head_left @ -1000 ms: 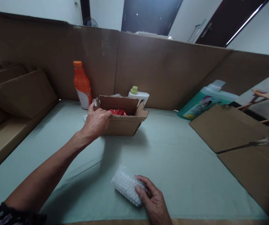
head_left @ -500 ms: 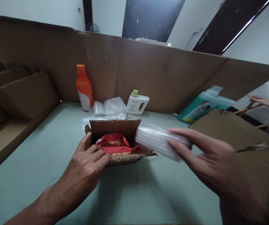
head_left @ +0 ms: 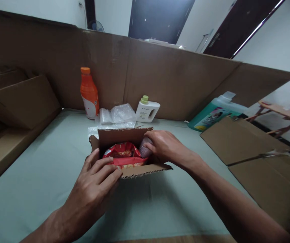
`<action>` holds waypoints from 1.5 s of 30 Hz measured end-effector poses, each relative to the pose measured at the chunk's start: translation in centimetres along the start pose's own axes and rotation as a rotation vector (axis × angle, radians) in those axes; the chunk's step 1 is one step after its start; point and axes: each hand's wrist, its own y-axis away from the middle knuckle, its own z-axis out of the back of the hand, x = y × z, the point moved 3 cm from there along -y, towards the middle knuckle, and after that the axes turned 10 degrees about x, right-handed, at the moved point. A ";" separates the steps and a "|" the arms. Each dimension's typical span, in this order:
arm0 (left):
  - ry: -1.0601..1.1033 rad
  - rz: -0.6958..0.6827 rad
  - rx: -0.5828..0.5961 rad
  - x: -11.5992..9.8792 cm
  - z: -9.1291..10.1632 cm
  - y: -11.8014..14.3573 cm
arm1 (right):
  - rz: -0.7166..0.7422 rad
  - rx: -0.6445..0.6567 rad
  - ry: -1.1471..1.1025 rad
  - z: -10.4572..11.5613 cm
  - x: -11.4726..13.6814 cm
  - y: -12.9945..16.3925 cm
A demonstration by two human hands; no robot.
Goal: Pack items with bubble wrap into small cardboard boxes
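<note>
A small cardboard box (head_left: pixel 140 172) with raised flaps stands on the cloth in front of me. Inside lies a red food packet (head_left: pixel 128 161). My left hand (head_left: pixel 96 180) grips the box at its near left corner, fingers curled over the front edge. At the box's right end, my right hand (head_left: pixel 164 145) reaches down with a bubble-wrapped bundle (head_left: pixel 145 147) closed in its fingers. The bundle sits beside the red packet, and its lower part is hidden. What the bubble wrap covers cannot be made out.
Behind the box lie sheets of bubble wrap (head_left: pixel 121 114), between an orange bottle (head_left: pixel 89 94) and a white jug with a green cap (head_left: pixel 147 110). A teal liquid bottle (head_left: pixel 213 113) leans at right near flattened cardboard (head_left: pixel 246 140). Larger boxes (head_left: pixel 28 101) stand left; a cardboard wall (head_left: pixel 172 77) runs behind.
My right hand has moved left and down, carrying the bubble-wrapped bundle from beside the box into its right end. My left hand stays at the near left corner.
</note>
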 end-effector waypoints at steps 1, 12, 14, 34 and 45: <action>0.020 0.020 -0.056 0.1 0.2 0.4 | 0.040 -0.074 -0.034 0.5 -0.4 1.3; 0.347 0.582 -0.345 2.1 -2.5 4.6 | -0.015 -0.226 -0.084 2.7 -2.3 4.1; 0.444 0.696 -0.283 2.7 -3.8 5.3 | -0.026 -0.358 -0.229 3.1 -3.2 5.5; 0.665 0.824 -0.241 3.2 -6.9 4.2 | -0.007 0.404 0.186 -0.3 1.5 -1.9; 0.624 0.737 -0.254 3.2 -6.8 3.7 | -0.015 0.499 0.176 -2.1 1.8 -3.3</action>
